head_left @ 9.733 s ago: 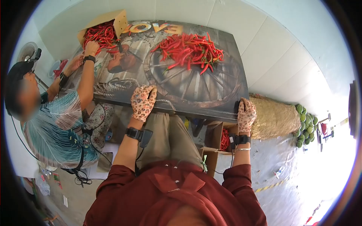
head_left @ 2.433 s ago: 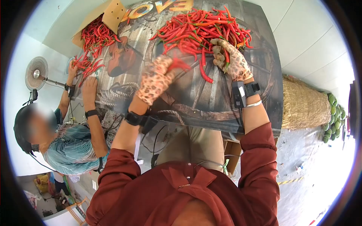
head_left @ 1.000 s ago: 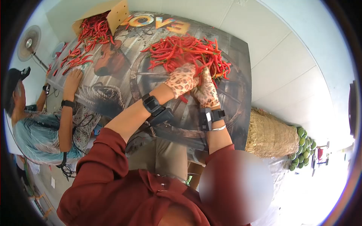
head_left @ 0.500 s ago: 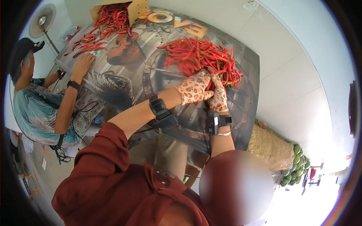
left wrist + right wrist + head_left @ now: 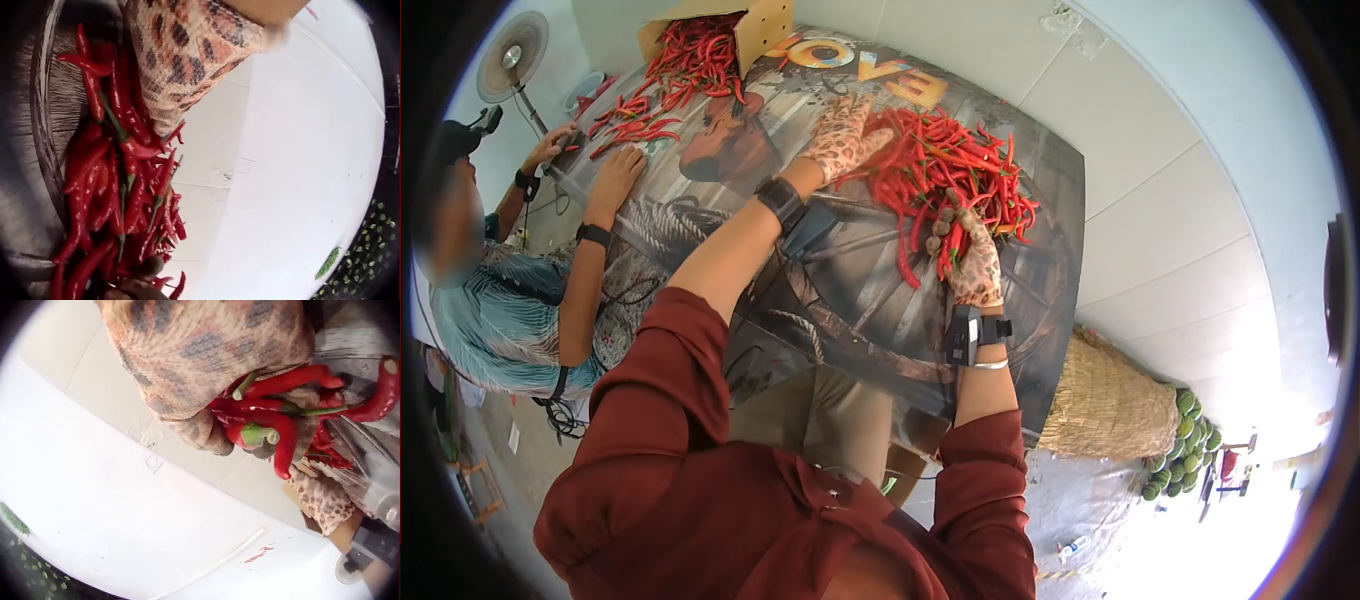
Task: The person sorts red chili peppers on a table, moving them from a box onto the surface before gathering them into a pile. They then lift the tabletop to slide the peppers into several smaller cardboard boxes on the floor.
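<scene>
A heap of red chilies [image 5: 950, 160] lies on the printed tabletop. At its left edge is my gloved left hand [image 5: 840, 140], fingers extended and nothing visible held; in the left wrist view that glove [image 5: 187, 50] stands over the chilies [image 5: 125, 144], its fingertips hidden. My gloved right hand [image 5: 977, 268] is at the heap's near side. Seen from the right wrist, the glove [image 5: 212, 356] curls round several chilies [image 5: 284, 434] whose green stems and red ends stick out. The left glove [image 5: 322, 500] shows beyond them.
An open cardboard box [image 5: 764, 35] on its side spills chilies [image 5: 690, 65] at the back left. Another person [image 5: 510, 290] sits at left, a hand [image 5: 617, 178] on the table. A fan [image 5: 512, 58] stands behind; a straw-coloured bundle [image 5: 1110, 400] lies right of the table.
My left hand has moved from beside my right hand to the heap's left edge, its fingers now spread. My right hand has hardly shifted. The other person's far hand has come to the table edge.
</scene>
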A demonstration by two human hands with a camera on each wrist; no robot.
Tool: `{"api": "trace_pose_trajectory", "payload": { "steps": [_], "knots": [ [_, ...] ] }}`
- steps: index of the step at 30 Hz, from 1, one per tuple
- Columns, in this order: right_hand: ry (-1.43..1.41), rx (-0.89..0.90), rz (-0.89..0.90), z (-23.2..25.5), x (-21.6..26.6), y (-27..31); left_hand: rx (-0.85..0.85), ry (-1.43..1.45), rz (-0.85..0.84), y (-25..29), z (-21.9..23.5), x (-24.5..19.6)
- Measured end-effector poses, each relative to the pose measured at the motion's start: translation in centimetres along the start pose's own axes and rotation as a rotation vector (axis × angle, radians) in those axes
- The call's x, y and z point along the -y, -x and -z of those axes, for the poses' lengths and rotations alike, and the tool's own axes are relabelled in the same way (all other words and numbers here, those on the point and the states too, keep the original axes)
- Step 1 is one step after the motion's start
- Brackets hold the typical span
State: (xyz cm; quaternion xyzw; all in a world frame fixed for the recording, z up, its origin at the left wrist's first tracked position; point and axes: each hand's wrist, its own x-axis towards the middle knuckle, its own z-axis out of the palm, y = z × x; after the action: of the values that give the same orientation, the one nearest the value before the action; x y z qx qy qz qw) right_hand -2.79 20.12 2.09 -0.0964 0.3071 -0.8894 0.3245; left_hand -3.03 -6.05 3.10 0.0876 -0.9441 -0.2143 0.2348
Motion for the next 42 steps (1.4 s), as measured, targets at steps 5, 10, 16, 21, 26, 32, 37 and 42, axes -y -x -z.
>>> {"api": "trace_pose_trajectory", "payload": {
  "steps": [5, 10, 16, 21, 26, 32, 37, 42],
  "knots": [
    [-0.057, 0.096, -0.073, 0.4, 0.3, 0.0, 0.297, -0.112, 0.153, 0.5, -0.2, -0.5],
    [-0.080, 0.153, -0.076, 1.0, 0.9, 0.2, 0.348, -0.122, 0.090, 2.9, 0.2, -0.5],
    [-0.173, 0.287, -0.014, 2.8, 2.8, 0.3, 0.306, -0.067, -0.027, 6.3, 1.2, -0.8],
    [-0.377, 0.226, 0.042, 4.3, 4.0, 0.4, 0.272, -0.129, -0.127, 9.3, 1.2, -1.1],
    [-0.485, 0.220, 0.094, 4.3, 4.2, 0.6, 0.320, -0.130, -0.157, 11.8, 1.7, -1.8],
    [-0.463, 0.213, 0.132, 4.5, 4.4, 0.7, 0.372, -0.131, -0.215, 15.0, 2.8, -3.0],
    [-0.471, 0.182, 0.206, 5.1, 4.7, 0.6, 0.383, -0.177, -0.310, 16.2, 3.1, -2.1],
    [-0.479, 0.113, 0.255, 5.6, 5.0, 0.9, 0.400, -0.145, -0.208, 15.7, 3.1, -0.5]
  ]
}}
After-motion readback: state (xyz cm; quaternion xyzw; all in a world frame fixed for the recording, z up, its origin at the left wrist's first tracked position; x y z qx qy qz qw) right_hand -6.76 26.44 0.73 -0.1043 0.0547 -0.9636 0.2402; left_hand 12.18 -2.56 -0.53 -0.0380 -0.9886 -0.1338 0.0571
